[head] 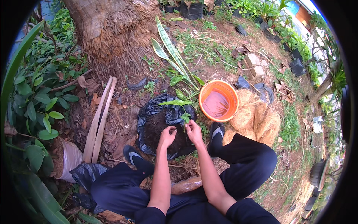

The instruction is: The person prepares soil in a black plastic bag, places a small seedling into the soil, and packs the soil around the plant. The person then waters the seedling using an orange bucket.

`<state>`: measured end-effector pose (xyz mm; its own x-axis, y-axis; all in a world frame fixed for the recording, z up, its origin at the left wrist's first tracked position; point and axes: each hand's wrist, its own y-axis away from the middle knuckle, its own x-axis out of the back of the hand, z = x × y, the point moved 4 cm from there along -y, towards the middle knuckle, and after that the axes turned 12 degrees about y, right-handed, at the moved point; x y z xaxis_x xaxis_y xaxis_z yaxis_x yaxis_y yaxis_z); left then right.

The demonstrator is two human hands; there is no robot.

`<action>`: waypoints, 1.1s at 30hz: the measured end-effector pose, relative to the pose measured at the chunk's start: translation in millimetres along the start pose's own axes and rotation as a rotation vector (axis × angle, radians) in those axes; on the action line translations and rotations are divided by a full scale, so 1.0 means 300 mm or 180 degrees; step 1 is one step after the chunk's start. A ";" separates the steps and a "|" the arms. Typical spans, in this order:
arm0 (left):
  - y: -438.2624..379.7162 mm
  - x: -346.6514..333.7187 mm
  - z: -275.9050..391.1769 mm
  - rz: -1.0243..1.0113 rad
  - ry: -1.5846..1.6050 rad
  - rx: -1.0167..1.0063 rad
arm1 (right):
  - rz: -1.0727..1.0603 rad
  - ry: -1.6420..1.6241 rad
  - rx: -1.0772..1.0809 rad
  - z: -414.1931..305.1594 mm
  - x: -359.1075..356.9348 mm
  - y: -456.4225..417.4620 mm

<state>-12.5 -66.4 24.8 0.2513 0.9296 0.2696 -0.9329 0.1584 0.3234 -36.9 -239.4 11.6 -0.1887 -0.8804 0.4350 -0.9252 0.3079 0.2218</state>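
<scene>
A small leafy plant cutting (185,117) stands upright in my right hand (194,132), its stem pinched between thumb and fingertips. My left hand (167,136) hovers just left of it with curled fingers; whether anything small is between them cannot be made out. Both hands are over an opened black plastic bag (142,117) spread on the ground. Dark soil (153,127) fills the bag, and part of its plastic is folded over at the right. Beyond the bag lie long variegated snake plant leaves (174,54) and more leafy cuttings (181,94).
An orange bucket (203,112) of murky water stands right of the bag, beside heaped coconut fibre (251,117). Two dry wooden-looking strips (98,126) lie left. A thick tree trunk (112,30) rises behind. Concrete pieces (253,65) lie farther right; a clear plastic bag (186,184) lies between my legs.
</scene>
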 end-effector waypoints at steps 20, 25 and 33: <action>-1.000 -0.294 0.161 0.0635 0.0038 -0.0086 | 0.0947 0.0039 -0.0612 0.095 -0.019 -0.281; -1.072 -0.405 0.057 0.0547 0.1569 0.0528 | 0.0991 0.0208 -0.0668 0.106 0.006 -0.294; -0.911 -0.175 0.165 0.1008 0.1597 -0.0508 | 0.1221 0.0365 -0.0677 0.148 -0.005 -0.384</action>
<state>242.0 -175.0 -32.7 -0.1603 0.9768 -0.1421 -0.9793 -0.1393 0.1472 55.4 -289.7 -53.4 -0.4559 -0.6462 0.6121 -0.7050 0.6819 0.1949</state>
